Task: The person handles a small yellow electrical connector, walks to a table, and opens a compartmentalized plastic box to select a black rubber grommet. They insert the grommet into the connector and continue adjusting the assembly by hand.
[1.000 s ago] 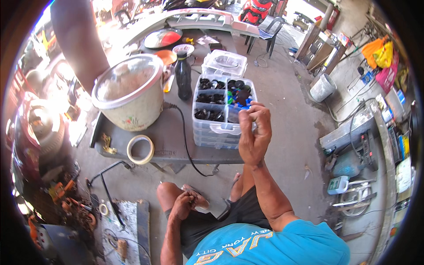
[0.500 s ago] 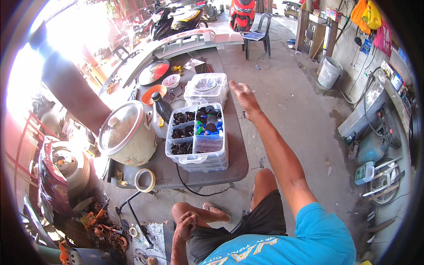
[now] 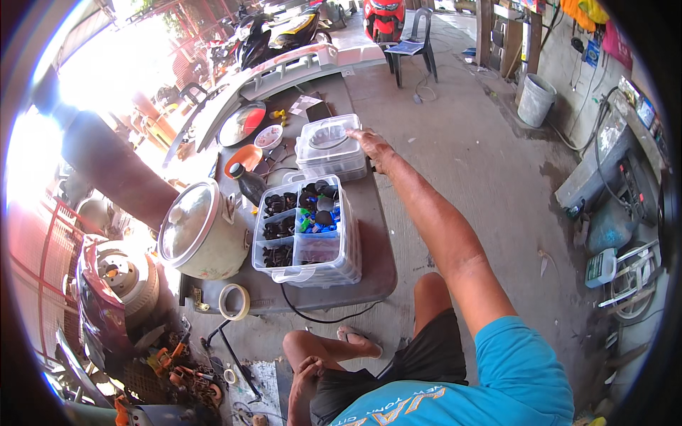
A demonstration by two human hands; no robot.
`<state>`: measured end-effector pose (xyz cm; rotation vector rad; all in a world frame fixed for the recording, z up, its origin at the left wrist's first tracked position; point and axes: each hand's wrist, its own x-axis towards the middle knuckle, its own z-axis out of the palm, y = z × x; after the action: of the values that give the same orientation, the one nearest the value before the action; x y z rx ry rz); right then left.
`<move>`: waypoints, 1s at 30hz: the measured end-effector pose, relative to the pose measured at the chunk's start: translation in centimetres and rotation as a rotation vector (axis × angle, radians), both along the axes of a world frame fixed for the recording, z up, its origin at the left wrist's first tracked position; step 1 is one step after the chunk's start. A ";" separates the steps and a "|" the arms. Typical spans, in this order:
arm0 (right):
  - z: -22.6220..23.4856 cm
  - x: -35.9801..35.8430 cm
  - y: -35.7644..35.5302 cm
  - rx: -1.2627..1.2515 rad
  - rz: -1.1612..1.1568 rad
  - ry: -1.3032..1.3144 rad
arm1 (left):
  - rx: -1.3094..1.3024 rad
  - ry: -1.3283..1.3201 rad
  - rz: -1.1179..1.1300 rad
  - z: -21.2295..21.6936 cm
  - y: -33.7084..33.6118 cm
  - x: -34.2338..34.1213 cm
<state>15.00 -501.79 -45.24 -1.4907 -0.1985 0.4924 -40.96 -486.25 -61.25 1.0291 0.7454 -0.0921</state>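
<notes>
My right arm reaches forward over the table. My right hand (image 3: 374, 150) is at the right edge of a clear lidded plastic box (image 3: 317, 157), fingers stretched out and fingertips at its lid. A round, clear ring shape (image 3: 316, 144) shows on that lid. Nearer me stands an uncovered stacked clear organizer (image 3: 344, 264). Its compartments hold black small parts (image 3: 278, 228) on the left and blue and green pieces (image 3: 321, 224) on the right; the near right compartment shows few or none. Low by my knee, my left hand (image 3: 309, 370) has its fingers curled; whatever it may hold is hidden.
The dark table (image 3: 380, 266) also carries a lidded white pot (image 3: 213, 252), a dark bottle (image 3: 249, 186), an orange bowl (image 3: 245, 157), a white bowl (image 3: 269, 136) and a tape roll (image 3: 244, 304). A black cable (image 3: 312, 312) hangs at its front edge. Beyond stands a plastic chair (image 3: 419, 50).
My right hand has moved left from the air beside the lidded box to its lid. My left hand stays curled near the knee. The view has shifted slightly.
</notes>
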 end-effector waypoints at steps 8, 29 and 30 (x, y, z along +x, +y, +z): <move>0.7 0.6 -2.9 0.103 0.179 0.132 | 0.002 0.048 -0.006 0.6 -0.2 -0.3; 8.6 -7.3 -10.5 0.280 -0.090 0.002 | 0.213 -0.302 -0.119 7.3 0.0 2.0; 10.0 -8.2 -10.3 0.295 -0.082 -0.036 | 0.228 -0.328 -0.118 8.6 0.2 2.7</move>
<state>6.83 -512.07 -35.29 -1.2144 -0.2272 0.3542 -38.27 -486.00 -52.64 1.2687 0.4020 0.0617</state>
